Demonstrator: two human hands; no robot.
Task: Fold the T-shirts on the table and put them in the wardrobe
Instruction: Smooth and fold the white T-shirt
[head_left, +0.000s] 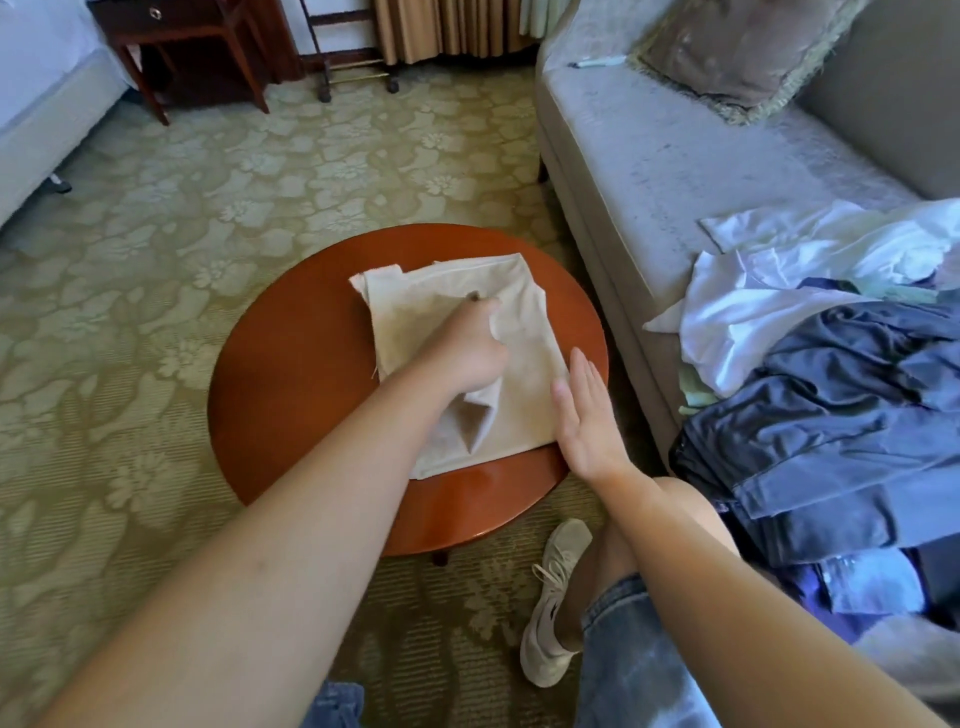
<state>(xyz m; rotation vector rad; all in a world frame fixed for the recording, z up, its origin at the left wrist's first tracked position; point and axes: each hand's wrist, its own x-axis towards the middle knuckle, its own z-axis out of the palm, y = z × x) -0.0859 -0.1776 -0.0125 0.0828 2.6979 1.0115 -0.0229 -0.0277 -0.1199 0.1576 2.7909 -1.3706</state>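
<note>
Beige T-shirt (431, 306) lies partly folded on the round wooden table (291, 374), left hand (467, 353) curled round a bunch of its cloth mid-shirt, right hand (587, 415) flat, fingers straight, at its right edge, gripping nothing, pile of clothes (831, 364) on sofa (649, 156) beside.

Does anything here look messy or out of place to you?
Yes. On the sofa a heap of white and dark blue clothes lies crumpled, unfolded. The beige T-shirt on the round table puckers beside the left hand that grips it, and a pen lies loose on the sofa seat.
</note>
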